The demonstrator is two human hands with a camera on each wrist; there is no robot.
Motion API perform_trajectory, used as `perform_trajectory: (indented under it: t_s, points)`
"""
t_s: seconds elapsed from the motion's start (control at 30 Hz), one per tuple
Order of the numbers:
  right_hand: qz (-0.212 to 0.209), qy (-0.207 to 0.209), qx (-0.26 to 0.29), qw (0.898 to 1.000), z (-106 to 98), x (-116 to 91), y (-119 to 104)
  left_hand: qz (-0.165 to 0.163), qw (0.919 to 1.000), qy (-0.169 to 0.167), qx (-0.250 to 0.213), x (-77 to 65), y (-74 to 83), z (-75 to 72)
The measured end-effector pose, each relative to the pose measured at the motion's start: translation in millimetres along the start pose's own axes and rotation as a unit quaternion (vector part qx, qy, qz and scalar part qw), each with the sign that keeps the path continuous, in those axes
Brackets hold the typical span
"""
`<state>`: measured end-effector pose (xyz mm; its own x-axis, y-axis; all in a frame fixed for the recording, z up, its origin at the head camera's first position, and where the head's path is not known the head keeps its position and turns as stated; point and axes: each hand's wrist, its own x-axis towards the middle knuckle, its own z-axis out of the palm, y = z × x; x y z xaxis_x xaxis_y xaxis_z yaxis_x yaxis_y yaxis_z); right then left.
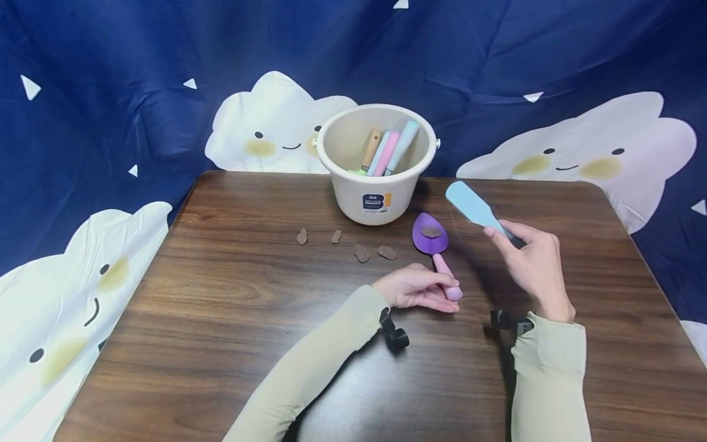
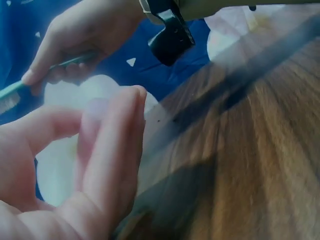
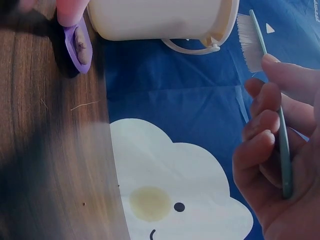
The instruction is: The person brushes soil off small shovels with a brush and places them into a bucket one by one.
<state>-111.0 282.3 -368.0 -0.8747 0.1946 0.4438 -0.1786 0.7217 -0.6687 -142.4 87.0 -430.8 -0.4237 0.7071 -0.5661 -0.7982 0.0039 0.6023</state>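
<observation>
My left hand (image 1: 417, 288) pinches the pink handle of a small purple trowel (image 1: 421, 222), whose blade lies low over the table. A flat brown lump (image 1: 431, 232) rests in the blade. My right hand (image 1: 536, 264) holds a light blue brush (image 1: 469, 204) by its handle, raised to the right of the trowel. White bristles (image 3: 250, 45) show along the brush's edge in the right wrist view, apart from the lump. In the left wrist view, the left fingers (image 2: 112, 150) hide most of the trowel handle.
A cream bucket (image 1: 348, 196) stands at the table's back edge, holding several pastel-handled tools (image 1: 389, 153). Several brown lumps (image 1: 362, 253) lie on the wooden table (image 1: 232, 307) left of the trowel. A blue cloud-print cloth (image 1: 166, 49) hangs behind.
</observation>
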Motion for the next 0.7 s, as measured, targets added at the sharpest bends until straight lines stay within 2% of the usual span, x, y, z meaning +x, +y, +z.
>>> perform_trajectory:
  t_s: [0.13, 0.23, 0.47, 0.7]
  points:
    - [-0.003, 0.002, 0.002, 1.000, -0.8, 0.5, 0.0, 0.001, 0.9979, 0.004, 0.065, -4.2, 2.8, -0.6]
    - [-0.003, 0.003, 0.001, 1.000, -1.4, 0.7, 0.1, 0.000, 0.9958, 0.002, 0.091, -6.9, 4.5, -1.1]
    - [0.004, -0.002, 0.000, 1.000, -2.1, 0.7, 1.0, 0.003, 0.9954, -0.020, 0.094, -8.9, 5.6, -5.4]
    - [0.008, -0.005, 0.001, 1.000, -2.8, 0.1, 1.2, -0.002, 0.9924, -0.056, 0.109, -16.5, 4.6, -11.6]
